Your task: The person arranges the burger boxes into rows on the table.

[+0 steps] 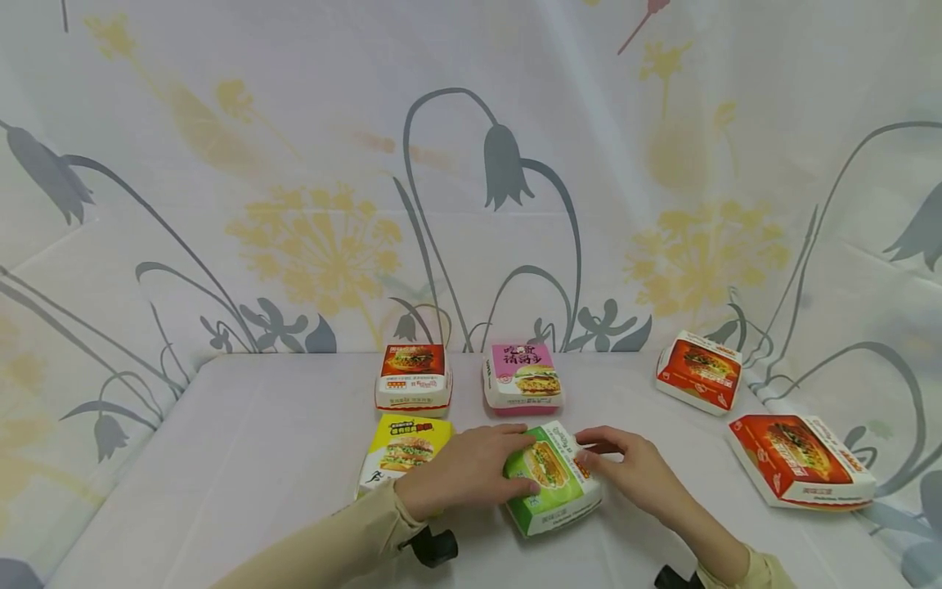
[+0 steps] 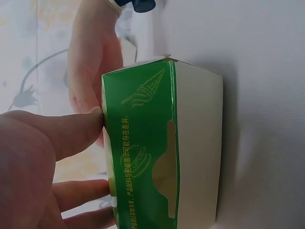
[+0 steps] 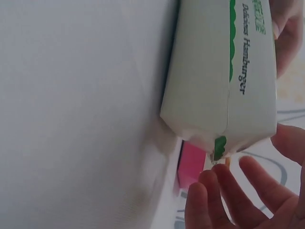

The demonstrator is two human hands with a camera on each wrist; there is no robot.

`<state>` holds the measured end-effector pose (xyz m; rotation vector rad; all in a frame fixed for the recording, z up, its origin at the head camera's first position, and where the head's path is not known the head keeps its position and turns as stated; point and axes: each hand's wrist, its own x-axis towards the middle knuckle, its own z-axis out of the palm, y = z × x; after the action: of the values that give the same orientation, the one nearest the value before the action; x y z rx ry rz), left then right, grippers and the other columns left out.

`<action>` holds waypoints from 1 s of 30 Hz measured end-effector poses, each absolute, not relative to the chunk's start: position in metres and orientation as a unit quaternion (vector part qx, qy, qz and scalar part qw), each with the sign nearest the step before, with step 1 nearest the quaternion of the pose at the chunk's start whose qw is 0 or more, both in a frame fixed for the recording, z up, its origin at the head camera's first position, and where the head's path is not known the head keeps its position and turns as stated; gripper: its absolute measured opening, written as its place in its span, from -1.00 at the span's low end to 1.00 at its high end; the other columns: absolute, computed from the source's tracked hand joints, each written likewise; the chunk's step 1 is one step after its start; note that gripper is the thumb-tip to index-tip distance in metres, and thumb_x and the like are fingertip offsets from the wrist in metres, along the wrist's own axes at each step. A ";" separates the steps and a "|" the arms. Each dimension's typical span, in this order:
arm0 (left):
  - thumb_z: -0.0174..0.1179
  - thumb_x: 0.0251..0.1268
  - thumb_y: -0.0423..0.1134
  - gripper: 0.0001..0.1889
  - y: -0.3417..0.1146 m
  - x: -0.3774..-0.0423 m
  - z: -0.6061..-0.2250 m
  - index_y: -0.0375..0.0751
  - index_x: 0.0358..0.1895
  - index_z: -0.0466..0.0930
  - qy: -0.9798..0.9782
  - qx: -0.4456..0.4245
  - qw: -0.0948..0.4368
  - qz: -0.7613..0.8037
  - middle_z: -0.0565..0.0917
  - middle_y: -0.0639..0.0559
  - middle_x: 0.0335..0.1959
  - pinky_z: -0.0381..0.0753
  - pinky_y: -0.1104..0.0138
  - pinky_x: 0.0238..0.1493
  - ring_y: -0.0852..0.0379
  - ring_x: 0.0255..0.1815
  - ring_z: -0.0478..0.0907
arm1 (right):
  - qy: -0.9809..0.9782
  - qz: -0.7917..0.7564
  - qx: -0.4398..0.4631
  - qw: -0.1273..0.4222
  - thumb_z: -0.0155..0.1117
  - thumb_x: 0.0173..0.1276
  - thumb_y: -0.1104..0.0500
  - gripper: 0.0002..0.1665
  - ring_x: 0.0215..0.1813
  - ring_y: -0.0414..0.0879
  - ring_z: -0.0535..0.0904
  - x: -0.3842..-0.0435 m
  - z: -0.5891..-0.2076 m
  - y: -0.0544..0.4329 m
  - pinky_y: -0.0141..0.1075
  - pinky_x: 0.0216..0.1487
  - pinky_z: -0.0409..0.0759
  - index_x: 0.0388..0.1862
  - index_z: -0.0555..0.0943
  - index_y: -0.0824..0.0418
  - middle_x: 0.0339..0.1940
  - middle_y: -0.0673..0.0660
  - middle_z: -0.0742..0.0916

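Observation:
A green hamburger box (image 1: 553,478) sits tilted in angle on the table between both hands, its lid closed. My left hand (image 1: 474,466) reaches over its left part, thumb and straight fingers touching the printed top. In the left wrist view its thumb (image 2: 78,133) meets the upper edge of the green side, where a tab slot shows. My right hand (image 1: 636,470) is at the box's right side, thumb by the top edge. The right wrist view shows its loosely bent fingers (image 3: 228,195) close to the white corner with a small green tab. A yellow burger box (image 1: 401,446) is partly hidden behind my left hand.
Behind stand a red-topped box (image 1: 414,376) and a pink-topped box (image 1: 522,380). Two more red boxes, one farther back (image 1: 699,372) and one nearer (image 1: 800,462), lie at the right. A flower-patterned curtain (image 1: 471,180) hangs along the table's back edge.

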<state>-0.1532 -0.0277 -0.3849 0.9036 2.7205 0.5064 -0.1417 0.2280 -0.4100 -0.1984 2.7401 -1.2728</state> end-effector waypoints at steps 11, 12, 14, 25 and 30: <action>0.27 0.24 0.23 -0.32 -0.027 -0.158 -0.382 0.15 0.42 0.44 0.926 0.311 0.131 0.171 0.38 0.18 0.45 0.45 0.06 0.26 0.05 0.36 0.40 | 0.872 -0.465 -0.136 0.072 0.27 0.46 0.01 -0.45 0.31 0.18 0.48 -0.161 -0.409 0.228 0.09 0.25 0.48 0.31 0.53 0.25 0.25 0.23 0.63; 0.28 0.24 0.23 -0.32 -0.027 -0.159 -0.381 0.15 0.42 0.44 0.925 0.312 0.134 0.171 0.38 0.18 0.45 0.45 0.06 0.27 0.05 0.37 0.39 | 0.867 -0.470 -0.144 0.077 0.26 0.46 0.02 -0.45 0.33 0.21 0.46 -0.161 -0.408 0.228 0.11 0.26 0.46 0.33 0.52 0.27 0.26 0.25 0.61; 0.29 0.23 0.22 -0.32 -0.027 -0.160 -0.381 0.16 0.42 0.44 0.924 0.316 0.136 0.169 0.39 0.19 0.44 0.45 0.07 0.27 0.07 0.37 0.39 | 0.858 -0.482 -0.152 0.089 0.26 0.47 0.04 -0.45 0.36 0.22 0.42 -0.163 -0.408 0.228 0.11 0.28 0.45 0.34 0.51 0.27 0.28 0.25 0.60; 0.31 0.23 0.18 -0.35 -0.028 -0.164 -0.378 0.19 0.41 0.46 0.915 0.338 0.141 0.170 0.38 0.22 0.44 0.43 0.09 0.29 0.11 0.38 0.38 | 0.837 -0.489 -0.196 0.150 0.31 0.42 0.14 -0.41 0.32 0.33 0.45 -0.165 -0.407 0.226 0.00 0.20 0.54 0.37 0.47 0.29 0.41 0.34 0.46; 0.31 0.24 0.16 -0.37 -0.028 -0.165 -0.377 0.18 0.39 0.48 0.915 0.335 0.140 0.175 0.39 0.21 0.44 0.43 0.09 0.29 0.09 0.39 0.38 | 0.842 -0.482 -0.198 0.141 0.31 0.41 0.13 -0.45 0.30 0.31 0.46 -0.164 -0.410 0.229 0.03 0.20 0.54 0.34 0.51 0.26 0.38 0.31 0.50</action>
<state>-0.1651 -0.0284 -0.3775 0.9688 2.6434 0.5065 -0.1642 0.2292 -0.4097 -0.5706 2.4306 -1.3927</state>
